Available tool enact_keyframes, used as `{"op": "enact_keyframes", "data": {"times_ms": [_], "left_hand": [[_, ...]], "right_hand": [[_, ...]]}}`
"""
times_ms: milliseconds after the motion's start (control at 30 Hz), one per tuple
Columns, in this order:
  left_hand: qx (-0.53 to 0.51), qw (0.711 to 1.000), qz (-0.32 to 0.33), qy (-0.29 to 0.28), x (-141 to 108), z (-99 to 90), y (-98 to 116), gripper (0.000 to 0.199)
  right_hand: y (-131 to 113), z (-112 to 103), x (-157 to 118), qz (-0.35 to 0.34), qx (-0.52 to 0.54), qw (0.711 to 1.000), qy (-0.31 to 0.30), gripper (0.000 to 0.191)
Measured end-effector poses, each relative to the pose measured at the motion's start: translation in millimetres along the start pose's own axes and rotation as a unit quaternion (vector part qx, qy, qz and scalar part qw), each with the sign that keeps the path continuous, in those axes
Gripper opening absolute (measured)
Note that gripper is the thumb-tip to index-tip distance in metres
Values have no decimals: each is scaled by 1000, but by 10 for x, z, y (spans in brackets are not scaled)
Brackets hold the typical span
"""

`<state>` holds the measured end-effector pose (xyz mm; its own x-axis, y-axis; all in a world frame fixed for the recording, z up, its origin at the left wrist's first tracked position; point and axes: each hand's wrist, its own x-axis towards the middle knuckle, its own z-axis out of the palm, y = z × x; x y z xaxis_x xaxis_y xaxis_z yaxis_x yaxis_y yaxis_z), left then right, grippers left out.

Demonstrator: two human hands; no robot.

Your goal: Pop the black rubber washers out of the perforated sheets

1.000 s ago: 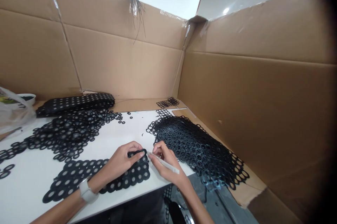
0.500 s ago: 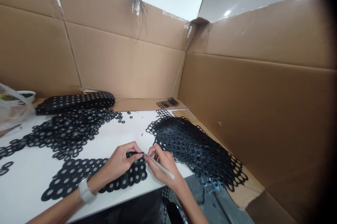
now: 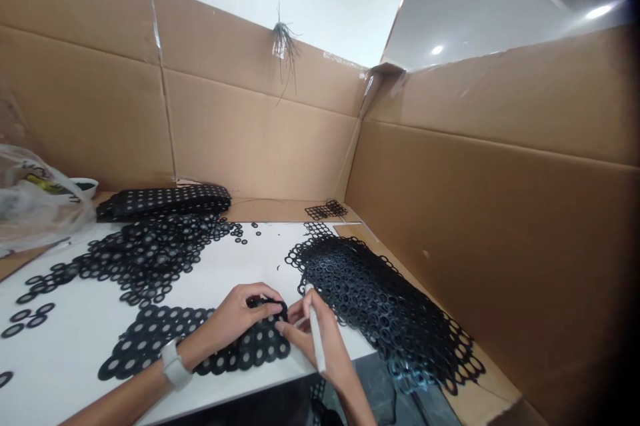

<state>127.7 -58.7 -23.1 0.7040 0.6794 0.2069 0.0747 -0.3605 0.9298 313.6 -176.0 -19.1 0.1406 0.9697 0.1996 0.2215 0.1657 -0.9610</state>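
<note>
Loose discs (image 3: pixel 150 249) left of ring netting (image 3: pixel 370 286), folded disc sheet (image 3: pixel 165 201) behind discs, all on table

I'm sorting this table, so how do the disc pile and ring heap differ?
The disc pile has pale centres; the ring heap has open holes. The disc pile has loose outliers; the ring heap is linked mesh, reaching past the edge of the white table. Both look black.

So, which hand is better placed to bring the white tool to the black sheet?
Probably the right hand: it holds the white tool near the black sheet, while the left hand grips that sheet's edge.
</note>
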Motion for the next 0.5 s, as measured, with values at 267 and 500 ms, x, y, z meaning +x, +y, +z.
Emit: {"op": "enact_keyframes", "data": {"times_ms": [267, 500], "left_hand": [[173, 982, -71, 28, -249, -635, 22, 49], [154, 967, -175, 103, -1032, -1439, -225, 54]], "right_hand": [[46, -88, -1, -36, -20, 999, 22, 34], [119, -438, -42, -24, -114, 993, 34, 33]]}}
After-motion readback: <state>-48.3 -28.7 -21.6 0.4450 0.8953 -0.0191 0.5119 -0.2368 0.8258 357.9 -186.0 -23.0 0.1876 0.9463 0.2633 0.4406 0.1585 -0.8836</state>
